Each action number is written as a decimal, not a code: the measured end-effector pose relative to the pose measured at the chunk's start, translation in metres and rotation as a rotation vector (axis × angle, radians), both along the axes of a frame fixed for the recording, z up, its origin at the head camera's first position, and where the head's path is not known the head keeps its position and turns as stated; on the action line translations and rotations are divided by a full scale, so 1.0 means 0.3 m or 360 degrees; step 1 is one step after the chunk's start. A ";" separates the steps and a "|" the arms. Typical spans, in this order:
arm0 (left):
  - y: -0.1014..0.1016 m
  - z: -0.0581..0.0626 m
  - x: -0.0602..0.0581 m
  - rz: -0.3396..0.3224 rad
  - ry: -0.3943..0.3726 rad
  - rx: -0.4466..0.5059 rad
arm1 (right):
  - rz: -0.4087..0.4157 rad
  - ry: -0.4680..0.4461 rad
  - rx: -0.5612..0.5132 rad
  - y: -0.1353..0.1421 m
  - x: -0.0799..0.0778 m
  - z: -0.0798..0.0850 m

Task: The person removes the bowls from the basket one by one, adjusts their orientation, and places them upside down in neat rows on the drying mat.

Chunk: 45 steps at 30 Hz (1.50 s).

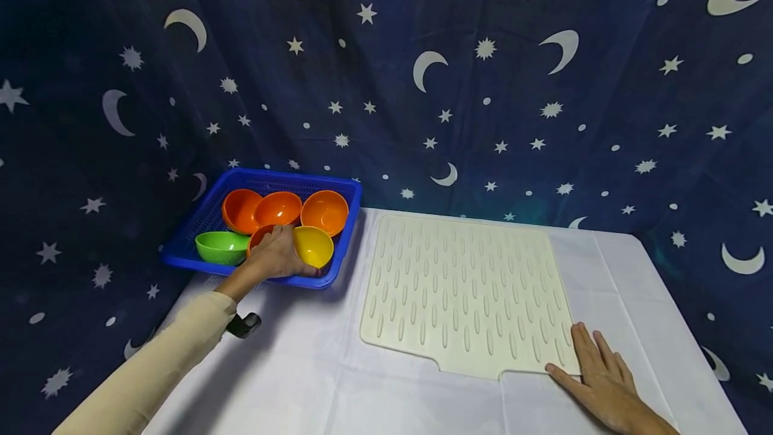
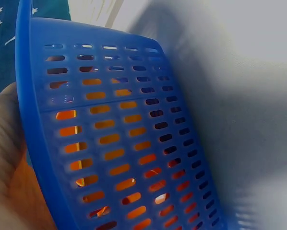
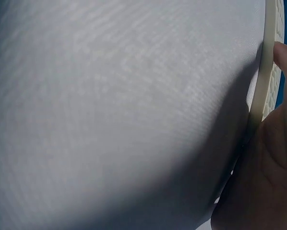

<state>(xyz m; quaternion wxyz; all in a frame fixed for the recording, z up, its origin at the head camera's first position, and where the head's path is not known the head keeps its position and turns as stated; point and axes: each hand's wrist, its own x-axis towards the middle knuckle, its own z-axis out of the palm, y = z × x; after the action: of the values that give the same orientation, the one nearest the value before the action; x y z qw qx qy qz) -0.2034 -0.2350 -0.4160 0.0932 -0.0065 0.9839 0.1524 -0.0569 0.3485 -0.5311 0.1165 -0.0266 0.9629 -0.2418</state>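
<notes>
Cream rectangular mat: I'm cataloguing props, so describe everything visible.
The cream rectangular mat looks like plastic or rubber, with rounded corners, rows of elongated ovals and a tab on its near edge. It lies flat on a white cloth, right of the blue perforated plastic basket. The person's right hand touches its near right corner.

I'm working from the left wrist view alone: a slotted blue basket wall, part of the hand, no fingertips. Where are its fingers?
Observer: In the head view, the left hand has its fingers and thumb around the yellow bowl.

Operator: I see orange through the slots. Any other colour in the basket?

Observer: Yes, a green bowl at its near left.

Operator: And the right hand?

Observer: It touches the near right corner of the white mat.
</notes>
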 end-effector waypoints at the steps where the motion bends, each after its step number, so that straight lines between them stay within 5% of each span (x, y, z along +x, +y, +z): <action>1: -0.003 -0.001 0.003 0.0019 0.0031 0.0010 | 0.0000 0.0002 -0.0001 -0.002 0.001 0.000; 20: -0.023 -0.024 0.065 0.0108 0.0412 0.0116 | 0.0004 -0.0004 -0.0012 0.006 -0.006 -0.005; 37: 0.032 -0.012 0.108 0.0315 0.0697 0.0365 | -0.0001 -0.0016 -0.0021 -0.007 -0.007 0.004; 45: 0.054 0.003 0.109 0.0328 0.0669 0.0497 | -0.0006 0.0006 -0.0002 -0.005 -0.008 -0.002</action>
<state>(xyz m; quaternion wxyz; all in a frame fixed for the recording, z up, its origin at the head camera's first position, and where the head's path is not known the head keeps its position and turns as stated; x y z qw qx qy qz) -0.1706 -0.2187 -0.4150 -0.1290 -0.0603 0.9404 0.3089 -0.0592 0.3470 -0.5318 0.1143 -0.0255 0.9631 -0.2425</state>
